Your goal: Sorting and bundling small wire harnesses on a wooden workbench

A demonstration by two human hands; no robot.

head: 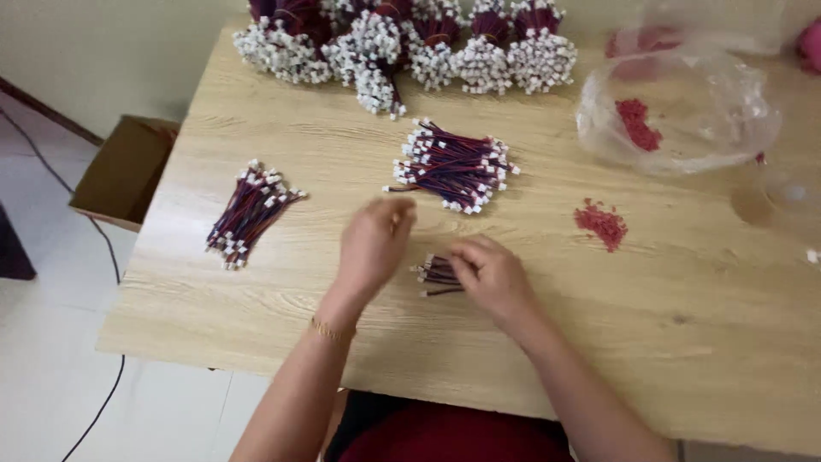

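a small bunch of red-and-black wires (438,275) is pinned on the tabletop (650,342) under the curled fingers of the right hand (492,275). the left hand (374,245) is held loosely closed just beside it; what is held cannot be told.

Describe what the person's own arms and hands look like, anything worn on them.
Both forearms are bare, with no sleeves in view and no gloves on either hand. The left hand has a thin gold-coloured chain bracelet at its wrist. The right hand and its wrist show no jewellery. No rings are clear enough to tell.
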